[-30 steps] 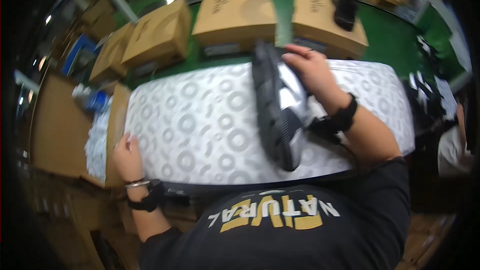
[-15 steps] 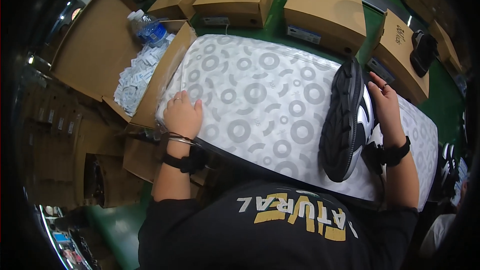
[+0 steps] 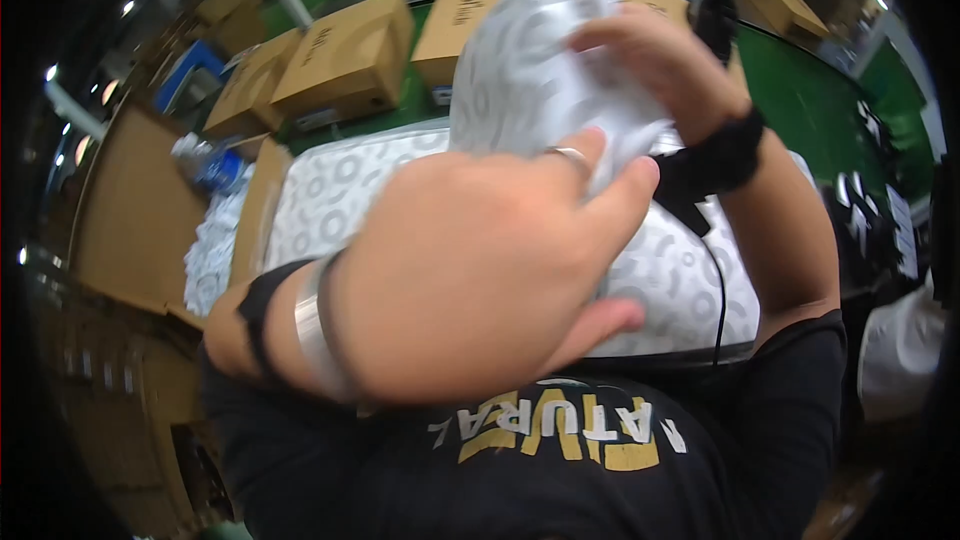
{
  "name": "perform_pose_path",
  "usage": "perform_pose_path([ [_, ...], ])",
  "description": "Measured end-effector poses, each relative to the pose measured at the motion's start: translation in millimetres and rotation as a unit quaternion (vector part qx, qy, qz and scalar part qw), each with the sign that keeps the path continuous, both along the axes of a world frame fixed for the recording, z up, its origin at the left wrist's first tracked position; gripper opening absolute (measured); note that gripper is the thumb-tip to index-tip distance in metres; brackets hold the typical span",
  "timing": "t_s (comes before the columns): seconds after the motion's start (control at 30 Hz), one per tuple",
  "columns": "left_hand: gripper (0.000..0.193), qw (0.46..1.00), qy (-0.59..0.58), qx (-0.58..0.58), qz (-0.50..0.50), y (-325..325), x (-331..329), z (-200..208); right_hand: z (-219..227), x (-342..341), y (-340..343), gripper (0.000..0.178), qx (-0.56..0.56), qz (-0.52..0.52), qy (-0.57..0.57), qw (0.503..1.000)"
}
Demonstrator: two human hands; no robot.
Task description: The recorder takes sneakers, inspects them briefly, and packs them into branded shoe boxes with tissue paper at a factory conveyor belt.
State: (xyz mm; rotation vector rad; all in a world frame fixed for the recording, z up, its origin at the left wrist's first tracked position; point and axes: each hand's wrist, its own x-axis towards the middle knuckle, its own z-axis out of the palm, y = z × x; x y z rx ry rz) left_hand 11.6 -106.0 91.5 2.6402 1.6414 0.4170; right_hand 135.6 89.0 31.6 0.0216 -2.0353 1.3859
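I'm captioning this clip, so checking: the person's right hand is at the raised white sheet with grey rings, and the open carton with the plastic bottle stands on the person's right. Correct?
Not quite: the head view shows the open carton with the plastic bottle on the person's left. The right hand is at the raised white sheet with grey rings.

The blurred left hand [image 3: 470,270] is filling the foreground, covering much of the patterned paper stack [image 3: 335,175] and the lower end of a raised patterned sheet [image 3: 510,75]. That sheet is meeting the top edge and concealing parts of cardboard boxes [image 3: 452,35]. The right hand [image 3: 665,65] is blurring; small packets [image 3: 212,250] are looking too smeared to count.
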Motion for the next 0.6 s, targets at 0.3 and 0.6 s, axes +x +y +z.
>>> perform_pose_path([
  [0.3,0.048,0.969,0.127,-0.176,-0.118,133.7,12.3,-45.6,-80.9,157.0,9.3,0.023,-0.480,-0.263,-0.119,0.829],
  [0.6,0.100,0.878,0.283,-0.337,-0.188,204.2,141.9,-123.0,-81.7,162.7,19.8,0.060,-0.223,-0.559,-0.201,0.773],
])
